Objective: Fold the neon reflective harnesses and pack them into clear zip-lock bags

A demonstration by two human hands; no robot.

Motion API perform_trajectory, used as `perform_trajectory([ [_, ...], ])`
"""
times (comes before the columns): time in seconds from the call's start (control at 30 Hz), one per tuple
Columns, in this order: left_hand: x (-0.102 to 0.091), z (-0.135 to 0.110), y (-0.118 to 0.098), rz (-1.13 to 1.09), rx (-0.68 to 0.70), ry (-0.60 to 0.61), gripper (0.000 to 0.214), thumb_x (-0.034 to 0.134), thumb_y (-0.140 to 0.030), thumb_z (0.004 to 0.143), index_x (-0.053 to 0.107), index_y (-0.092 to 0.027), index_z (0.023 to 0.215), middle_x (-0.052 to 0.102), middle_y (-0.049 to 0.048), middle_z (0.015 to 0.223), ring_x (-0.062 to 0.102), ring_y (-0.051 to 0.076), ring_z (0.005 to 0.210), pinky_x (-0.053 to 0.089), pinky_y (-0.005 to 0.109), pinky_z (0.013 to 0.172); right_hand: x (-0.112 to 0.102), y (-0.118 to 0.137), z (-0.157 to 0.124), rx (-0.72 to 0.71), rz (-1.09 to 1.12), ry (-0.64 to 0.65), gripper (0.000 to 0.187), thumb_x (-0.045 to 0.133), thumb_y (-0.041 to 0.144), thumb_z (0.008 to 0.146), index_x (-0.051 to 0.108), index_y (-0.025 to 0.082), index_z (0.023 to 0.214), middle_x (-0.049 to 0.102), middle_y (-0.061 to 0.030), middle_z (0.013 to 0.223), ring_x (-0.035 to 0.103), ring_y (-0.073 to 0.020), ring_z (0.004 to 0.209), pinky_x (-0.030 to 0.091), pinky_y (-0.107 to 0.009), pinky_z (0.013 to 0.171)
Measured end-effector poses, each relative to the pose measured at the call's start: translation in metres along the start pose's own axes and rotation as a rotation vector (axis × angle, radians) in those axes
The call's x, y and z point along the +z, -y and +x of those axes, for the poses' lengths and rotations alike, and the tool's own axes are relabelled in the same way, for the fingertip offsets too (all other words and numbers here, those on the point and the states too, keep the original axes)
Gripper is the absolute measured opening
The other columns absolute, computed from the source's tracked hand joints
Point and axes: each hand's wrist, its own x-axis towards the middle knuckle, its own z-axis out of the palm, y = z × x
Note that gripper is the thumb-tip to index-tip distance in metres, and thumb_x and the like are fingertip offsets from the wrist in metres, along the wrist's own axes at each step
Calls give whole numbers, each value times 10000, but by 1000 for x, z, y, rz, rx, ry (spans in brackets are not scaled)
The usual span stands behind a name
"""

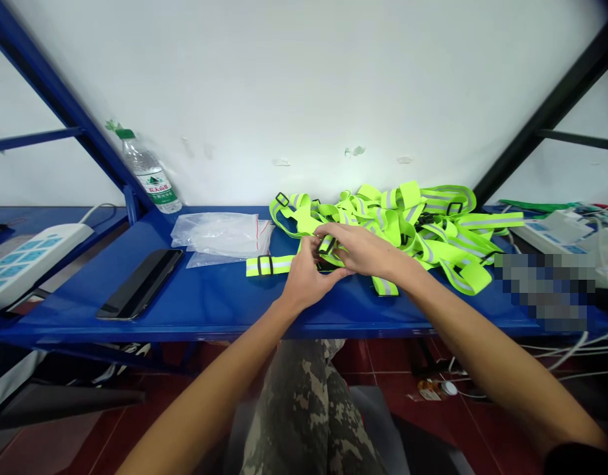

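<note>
A tangled heap of neon yellow-green reflective straps (383, 211) with silver stripes and black buckles lies along the back of the blue table. At its left front, my left hand (308, 274) and my right hand (358, 249) meet, both closed on a reflective strap (327, 245) with a black slider buckle. Left of my left hand, a flat strap end (278, 265) carries another black slider. My right palm and fingers partly cover the strap between the hands. Just left of the heap sit clear plastic bags (219, 234) with a red line near one edge.
A black phone (140, 284) lies on the blue table (209, 310) at the left. Behind it a water bottle (152, 175) leans by the blue frame. Power strips (36, 257) and cables flank both sides. A white wall stands behind.
</note>
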Motion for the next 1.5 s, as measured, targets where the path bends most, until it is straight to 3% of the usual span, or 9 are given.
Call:
perform_trajectory([
  [0.17, -6, 0, -2, -136, -1, 43, 483, 731, -361, 808, 441, -217, 1167, 636, 89, 1176, 658, 184, 1002, 553, 313, 859, 11, -10, -2, 86, 66, -23, 501, 476, 61, 851, 533, 159, 1340, 688, -119, 1233, 665, -250, 1069, 503, -352, 881],
  [0.3, -4, 1, -2, -135, -69, -52, 289, 634, -404, 890, 450, -213, 1003, 648, 31, 962, 639, 137, 794, 529, 265, 710, 24, -13, -9, 53, 117, -72, 601, 448, 108, 896, 410, 124, 1496, 606, -158, 1407, 630, -272, 1221, 512, -409, 989],
  [0.57, -6, 1, 5, 536, -26, -185, 408, 354, -376, 1043, 633, -178, 820, 668, 93, 892, 598, 232, 919, 450, 400, 882, 49, -11, -27, 85, 110, -159, 600, 591, 348, 933, 480, 139, 1484, 568, -172, 1459, 556, -303, 1350, 465, -485, 1128],
  [0.7, -9, -2, 6, 655, -97, -166, 374, 407, -353, 1014, 702, -157, 894, 682, 137, 1027, 585, 282, 1031, 442, 440, 920, 58, -11, -28, 7, 70, -170, 417, 465, 253, 1003, 612, 151, 1380, 609, -133, 1426, 571, -254, 1343, 463, -437, 1149],
  [0.87, -9, -4, 7, 650, -127, -169, 276, 449, -281, 980, 662, -165, 1110, 693, 125, 1100, 576, 316, 1057, 451, 452, 886, 63, -9, -27, -16, 23, -154, 375, 440, 205, 1011, 694, 187, 1287, 664, -118, 1354, 608, -250, 1302, 499, -459, 1120],
  [1.0, -9, -4, 8, 646, -125, -116, 345, 400, -207, 981, 595, -168, 1263, 704, 116, 1069, 610, 293, 999, 460, 427, 861, 64, -5, -29, -45, -74, -195, 358, 435, 214, 1018, 714, 150, 1234, 628, -126, 1403, 514, -283, 1397, 460, -495, 1152],
  [1.23, -13, -2, 14, 574, -163, -104, 210, 455, -185, 944, 654, -189, 1013, 672, 110, 1015, 620, 271, 1010, 496, 414, 887, 68, 7, -30, -34, -117, -103, 467, 443, 302, 1033, 523, 150, 1468, 531, -137, 1506, 505, -290, 1402, 451, -500, 1153],
  [1.37, -12, -3, 16, 550, -144, -150, 226, 485, -124, 890, 647, -192, 1032, 643, 117, 1081, 607, 273, 1066, 510, 423, 908, 74, 7, -29, -48, -114, -57, 433, 441, 251, 1031, 564, 181, 1439, 515, -116, 1521, 496, -301, 1410, 459, -536, 1137],
  [1.5, -13, -5, 11, 626, -62, -87, 251, 451, -128, 914, 652, -179, 1056, 637, 130, 1104, 588, 283, 1066, 501, 433, 925, 75, 5, -29, -55, -115, -35, 417, 433, 211, 1028, 597, 172, 1409, 565, -122, 1473, 528, -304, 1381, 464, -537, 1128],
])
